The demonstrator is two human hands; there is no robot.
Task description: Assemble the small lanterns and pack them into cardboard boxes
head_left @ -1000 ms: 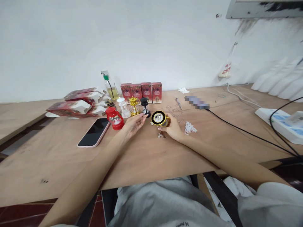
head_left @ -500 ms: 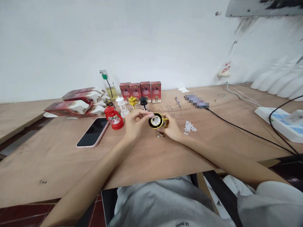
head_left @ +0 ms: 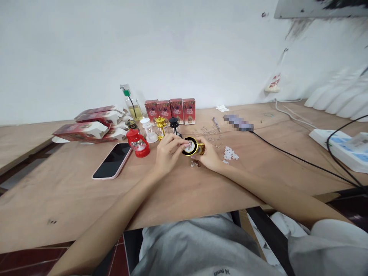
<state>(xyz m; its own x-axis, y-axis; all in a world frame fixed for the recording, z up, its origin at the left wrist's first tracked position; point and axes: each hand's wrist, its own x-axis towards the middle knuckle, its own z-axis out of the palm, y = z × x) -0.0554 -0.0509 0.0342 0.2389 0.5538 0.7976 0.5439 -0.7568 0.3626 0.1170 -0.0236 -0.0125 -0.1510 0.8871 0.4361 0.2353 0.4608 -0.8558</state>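
Observation:
My right hand (head_left: 210, 156) is wrapped round a gold lantern (head_left: 202, 148) lying on its side, its round black-rimmed base turned towards me. Inside that base is a white disc with small metal parts. The fingertips of my left hand (head_left: 169, 152) are pinched together over this disc; whatever they may grip is too small to tell. Just below the lantern lie several small round metal pieces (head_left: 195, 163). Behind my left hand stand a red lantern (head_left: 138, 143), a white lantern (head_left: 148, 130), a gold-topped lantern (head_left: 160, 126) and a black-topped lantern (head_left: 174, 124).
A phone (head_left: 112, 161) lies left of my hands. Red boxes (head_left: 177, 111) stand by the wall, and open cartons (head_left: 83, 130) are piled at left. White tabs (head_left: 230, 153), bent wires (head_left: 211, 133) and a screwdriver (head_left: 216, 124) lie to the right. A black cable (head_left: 299, 156) crosses the table.
My left hand has shifted from the rim of the lantern's base onto the disc, its fingers drawn together. My right hand keeps its hold on the lantern.

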